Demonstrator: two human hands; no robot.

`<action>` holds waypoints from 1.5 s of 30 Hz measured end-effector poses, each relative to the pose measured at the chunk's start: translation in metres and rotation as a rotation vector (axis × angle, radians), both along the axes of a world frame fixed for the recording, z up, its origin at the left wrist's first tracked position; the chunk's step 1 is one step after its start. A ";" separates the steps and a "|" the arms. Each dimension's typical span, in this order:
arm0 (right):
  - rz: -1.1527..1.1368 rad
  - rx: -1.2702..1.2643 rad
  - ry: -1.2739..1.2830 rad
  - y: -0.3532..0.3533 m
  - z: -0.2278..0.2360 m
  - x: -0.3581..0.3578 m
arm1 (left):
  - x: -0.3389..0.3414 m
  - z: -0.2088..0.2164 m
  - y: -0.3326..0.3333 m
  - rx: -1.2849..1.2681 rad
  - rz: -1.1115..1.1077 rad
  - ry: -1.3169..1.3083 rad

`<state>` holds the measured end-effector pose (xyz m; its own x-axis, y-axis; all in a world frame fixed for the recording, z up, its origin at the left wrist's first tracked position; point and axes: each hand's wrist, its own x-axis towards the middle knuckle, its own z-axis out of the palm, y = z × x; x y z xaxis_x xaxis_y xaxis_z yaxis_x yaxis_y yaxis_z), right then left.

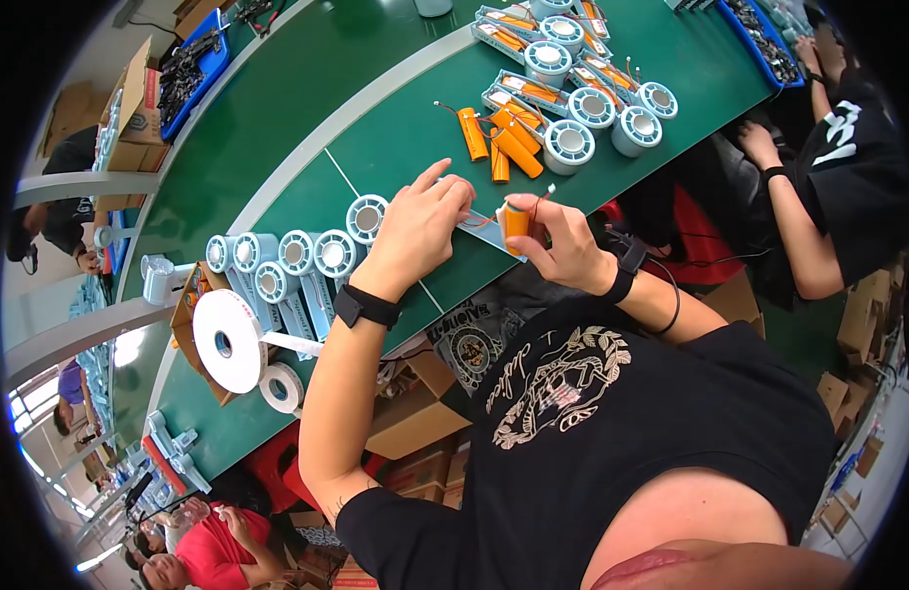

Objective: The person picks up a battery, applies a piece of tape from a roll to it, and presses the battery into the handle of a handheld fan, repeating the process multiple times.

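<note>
My right hand (569,246) pinches an orange battery pack (516,228) with thin wires and a small white connector (551,188). The pack is held upright at the near end of a light-blue handle housing (482,230). My left hand (415,236) is closed over the housing's other end, index finger raised; its thumb is hidden. A round light-blue head (367,217) sits just left of that hand; whether it joins the housing is hidden. Beyond my hands, several loose orange battery packs (471,134) lie on the green table (376,147).
Several light-blue units with round heads (568,146) are grouped at the far right; more (296,252) line up at left. A large white tape roll (228,340) and a smaller roll (280,387) are near the left edge. Co-workers sit right (818,197) and lower left (218,546).
</note>
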<state>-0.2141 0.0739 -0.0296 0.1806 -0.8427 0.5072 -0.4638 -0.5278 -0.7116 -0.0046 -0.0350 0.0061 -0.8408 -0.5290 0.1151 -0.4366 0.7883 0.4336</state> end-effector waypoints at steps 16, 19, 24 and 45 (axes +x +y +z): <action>0.015 -0.261 0.048 -0.008 -0.003 0.001 | 0.002 0.018 -0.007 0.332 -0.021 0.006; 0.040 -0.223 0.180 -0.013 -0.006 0.001 | 0.002 0.020 -0.010 0.468 0.045 0.032; 0.077 -0.111 0.506 -0.029 0.018 0.005 | 0.001 0.018 -0.009 0.454 0.040 0.067; -0.030 0.418 -0.033 -0.055 0.050 0.024 | 0.003 0.125 0.006 -0.274 -0.074 -0.175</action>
<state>-0.1896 0.0185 0.0204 0.1418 -0.9819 0.1255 -0.4479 -0.1767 -0.8765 -0.0020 -0.0289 0.1308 -0.8954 -0.4350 0.0952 -0.4229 0.8976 0.1244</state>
